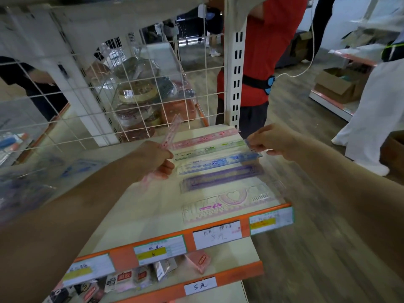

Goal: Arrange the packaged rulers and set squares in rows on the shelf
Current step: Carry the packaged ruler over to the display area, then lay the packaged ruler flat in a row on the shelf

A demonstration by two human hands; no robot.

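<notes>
Rulers [209, 148] lie in rows at centre right of the shelf [135, 211]. Your left hand [153, 160] grips a pink ruler [172, 127], tilted up just before the wire grid [65, 95] at upper left. Bare shelf runs down to the orange edge [122, 256]. Your right hand [269, 141] pinches the blue ruler [218, 160] by its right end, near the post [236, 73] and a person in red [266, 51].

Packaged plastic rulers lie in rows on the cream flat shelf [135, 215] before you: pink ruler [203, 138] rearmost, then green ruler [209, 149], blue ruler [218, 161], purple ruler [220, 177], clear stencil ruler [229, 203] frontmost.
</notes>
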